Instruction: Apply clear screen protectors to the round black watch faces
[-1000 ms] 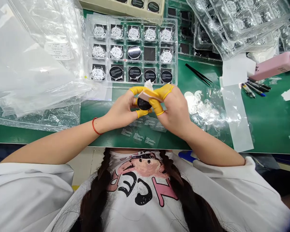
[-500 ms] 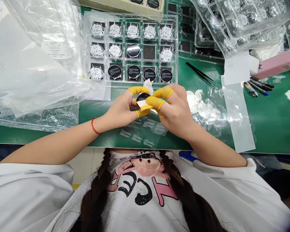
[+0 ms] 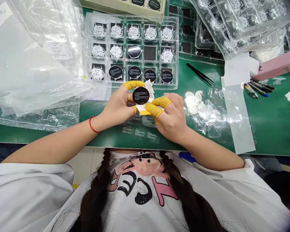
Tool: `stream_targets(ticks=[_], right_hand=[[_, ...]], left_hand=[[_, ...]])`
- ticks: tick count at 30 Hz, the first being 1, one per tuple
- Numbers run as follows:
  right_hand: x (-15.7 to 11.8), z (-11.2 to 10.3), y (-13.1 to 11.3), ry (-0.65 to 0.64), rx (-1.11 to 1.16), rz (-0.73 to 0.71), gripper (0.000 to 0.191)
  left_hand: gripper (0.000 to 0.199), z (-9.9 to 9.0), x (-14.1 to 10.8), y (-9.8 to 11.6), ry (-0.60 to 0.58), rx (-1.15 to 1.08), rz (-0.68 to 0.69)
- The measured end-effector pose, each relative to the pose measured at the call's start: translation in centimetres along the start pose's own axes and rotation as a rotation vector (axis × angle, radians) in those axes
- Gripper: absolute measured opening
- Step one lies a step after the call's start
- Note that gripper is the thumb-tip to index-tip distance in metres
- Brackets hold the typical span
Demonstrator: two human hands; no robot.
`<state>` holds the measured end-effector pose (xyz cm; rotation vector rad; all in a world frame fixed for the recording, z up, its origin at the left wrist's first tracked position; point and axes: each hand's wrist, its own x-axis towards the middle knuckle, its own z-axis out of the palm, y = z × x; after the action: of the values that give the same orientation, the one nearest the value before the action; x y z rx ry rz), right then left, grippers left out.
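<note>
My left hand [image 3: 122, 104], with yellow finger cots on, grips a round watch body [image 3: 141, 95] by its edge. Its black face, printed with lines of white text, is turned up. A crumpled white tissue [image 3: 149, 88] sticks out behind the watch on its right. My right hand [image 3: 170, 116], also in yellow finger cots, pinches a small flat pale piece with a yellow edge [image 3: 142, 109] at the lower rim of the watch. I cannot tell whether that piece touches the watch. Under both hands, clear film labels with white text [image 3: 140, 132] lie on the green table.
A clear compartment tray [image 3: 132, 84] of watch bodies stands ahead, some backs up, some black faces up. Plastic bags [image 3: 26, 64] cover the left. Black tweezers [image 3: 200, 74], peeled clear films [image 3: 207, 111], pens [image 3: 259, 87], a pink bottle [image 3: 277, 66] and stacked trays [image 3: 244, 25] are at right.
The watch face has come into fuller view, with its text facing up. My right hand has moved down and slightly left with the flat piece, from across the face to the lower rim.
</note>
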<state>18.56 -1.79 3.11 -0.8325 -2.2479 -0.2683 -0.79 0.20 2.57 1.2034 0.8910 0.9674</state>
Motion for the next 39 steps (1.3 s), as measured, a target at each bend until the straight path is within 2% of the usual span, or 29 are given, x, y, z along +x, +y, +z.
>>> stream_targets(ticks=[2, 5, 7, 8, 11, 14, 20, 27, 32, 35, 39], right_hand=[[0.1, -0.3, 0.3, -0.043, 0.148, 0.097, 0.017], [0.7, -1.3, 0.9, -0.057, 0.380, 0.374, 0.019], [1.2, -2.0, 1.2, -0.050, 0.459, 0.552, 0.022], [1.3, -2.2, 1.2, -0.054, 0.478, 0.590, 0.021], [1.3, -2.1, 0.7, -0.098, 0.471, 0.495, 0.017], [0.7, -1.5, 0.0, -0.108, 0.324, 0.353, 0.017], [0.2, -0.8, -1.4, -0.041, 0.073, 0.240, 0.012], [0.4, -0.3, -2.4, 0.009, 0.020, 0.241, 0.010], [0.2, 0.5, -2.2, -0.011, -0.027, 0.286, 0.018], [0.2, 0.8, -1.8, 0.004, 0.050, 0.308, 0.018], [0.2, 1.0, -1.0, -0.054, 0.129, 0.372, 0.021]], left_hand=[[0.061, 0.0, 0.0, 0.2, -0.020, 0.004, 0.001], [0.057, 0.2, -0.1, 0.4, -0.037, 0.020, -0.029], [0.058, 0.2, -0.1, 0.3, -0.031, 0.037, -0.033], [0.058, 0.2, -0.2, 0.2, -0.028, 0.054, -0.026], [0.058, -0.1, -0.2, -0.4, -0.011, 0.139, 0.028], [0.057, -0.3, -0.4, -0.8, 0.003, 0.237, 0.093], [0.055, -0.3, -0.7, -0.5, 0.007, 0.389, 0.165], [0.057, -0.1, -0.9, -1.1, 0.024, 0.453, 0.203], [0.056, 0.0, -1.0, -1.6, 0.040, 0.404, 0.232], [0.054, 0.1, -1.1, -1.5, 0.048, 0.359, 0.207], [0.051, 0.4, -1.3, -1.1, 0.017, 0.269, 0.136]])
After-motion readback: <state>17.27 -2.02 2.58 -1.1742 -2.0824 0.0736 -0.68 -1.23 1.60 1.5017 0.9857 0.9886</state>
